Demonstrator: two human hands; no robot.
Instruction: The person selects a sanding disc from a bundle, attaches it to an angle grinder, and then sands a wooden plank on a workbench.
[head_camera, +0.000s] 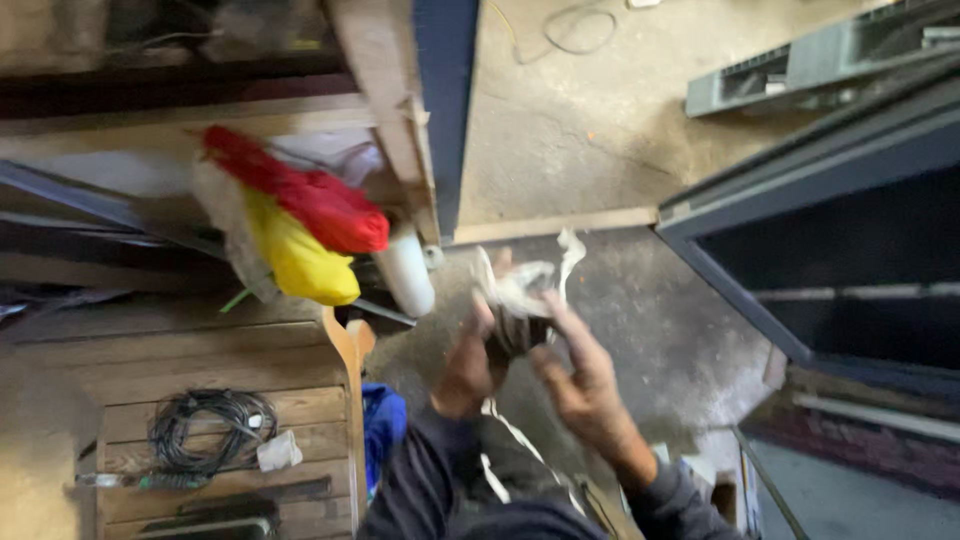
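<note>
Far left, a coiled cable (210, 430) lies on a wooden bench (300, 365); red and yellow bags (305, 235) hang above it. Centre, left hand (468, 368) curls its fingers round the underside of a crumpled pale rag (520, 290), which is held up over the concrete floor (640, 300). Right hand (585, 385) has spread fingers, tips touching the rag's lower edge. Motion blur hides the exact grip. Judgement: bunching the loose tail into the palm first would give a firmer hold. A dark metal frame (800, 190) stands right.

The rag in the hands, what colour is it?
Off-white, dirty-looking rag, bunched between the left hand and right hand; head view, blurred.
</note>
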